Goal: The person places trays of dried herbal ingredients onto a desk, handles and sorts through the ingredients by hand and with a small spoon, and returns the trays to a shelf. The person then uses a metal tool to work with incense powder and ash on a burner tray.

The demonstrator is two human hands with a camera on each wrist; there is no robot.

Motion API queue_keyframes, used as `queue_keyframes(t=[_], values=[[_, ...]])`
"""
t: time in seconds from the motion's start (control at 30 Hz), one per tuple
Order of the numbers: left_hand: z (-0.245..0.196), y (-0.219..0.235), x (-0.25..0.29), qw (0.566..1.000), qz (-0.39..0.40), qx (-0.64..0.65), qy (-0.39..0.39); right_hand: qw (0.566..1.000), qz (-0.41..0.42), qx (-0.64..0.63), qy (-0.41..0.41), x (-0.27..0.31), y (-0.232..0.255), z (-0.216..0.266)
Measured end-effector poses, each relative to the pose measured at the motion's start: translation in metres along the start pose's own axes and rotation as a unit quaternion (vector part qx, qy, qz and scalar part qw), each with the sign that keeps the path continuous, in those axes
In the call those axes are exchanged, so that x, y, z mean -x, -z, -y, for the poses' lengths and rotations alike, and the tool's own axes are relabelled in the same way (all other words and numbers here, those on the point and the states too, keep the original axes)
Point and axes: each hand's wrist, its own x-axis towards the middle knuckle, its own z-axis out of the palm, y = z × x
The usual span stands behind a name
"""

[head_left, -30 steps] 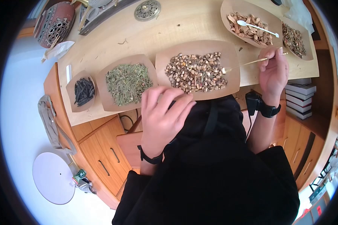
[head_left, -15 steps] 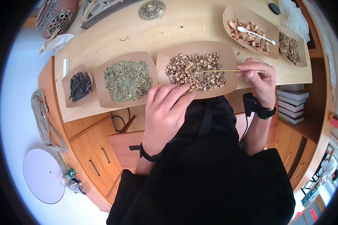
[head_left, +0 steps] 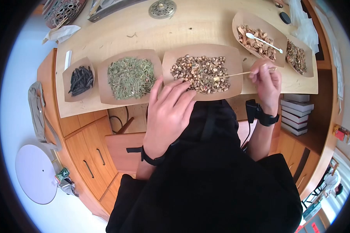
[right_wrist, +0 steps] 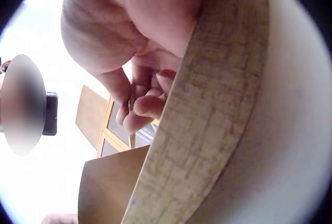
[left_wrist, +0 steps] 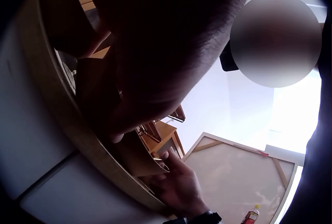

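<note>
My right hand pinches a thin brass spoon between thumb and fingers. Its small flared tip lies over chopped brown and cream herb pieces in a wide brown paper tray. At that tray's near rim rests my left hand, fingers stretched over the edge and fingertips at the pieces; its thumb is hidden in the head view. Just left of it stands a paper tray of dried green herb. In the right wrist view, curled fingers hold the spoon's shaft.
At far left is a small tray of black sticks. A tray of bark-like chips with a white plastic spoon across it stands at the back right, beside a tray of mixed herb. A round metal lid lies behind.
The spoon's tip has gone from the right side of the pieces to their middle, then slightly back right. My left hand stays at the rim. The head view has shifted a little.
</note>
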Motion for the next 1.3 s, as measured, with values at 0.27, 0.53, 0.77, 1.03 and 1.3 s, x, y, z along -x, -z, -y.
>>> queue_keyframes(t=[0.27, 0.53, 0.77, 1.03, 1.3], values=[[-0.013, -0.005, -0.006, 0.999, 0.039, 0.008, 0.001, 0.99, 0.105, 0.078, -0.045, -0.003, -0.005, 0.02], [-0.006, -0.003, -0.004, 1.0, 0.014, 0.021, -0.008, 0.996, 0.068, 0.051, -0.025, 0.002, 0.001, 0.012], [-0.002, -0.006, -0.002, 1.0, 0.003, 0.016, -0.007, 0.998, 0.059, 0.025, 0.003, 0.003, 0.003, 0.008], [-0.003, -0.007, -0.005, 1.0, 0.014, 0.019, -0.013, 0.999, 0.04, 0.033, 0.013, 0.002, -0.001, 0.011], [-0.005, -0.003, -0.013, 0.999, 0.031, -0.002, 0.022, 0.992, 0.025, 0.121, -0.027, -0.002, -0.008, 0.013]])
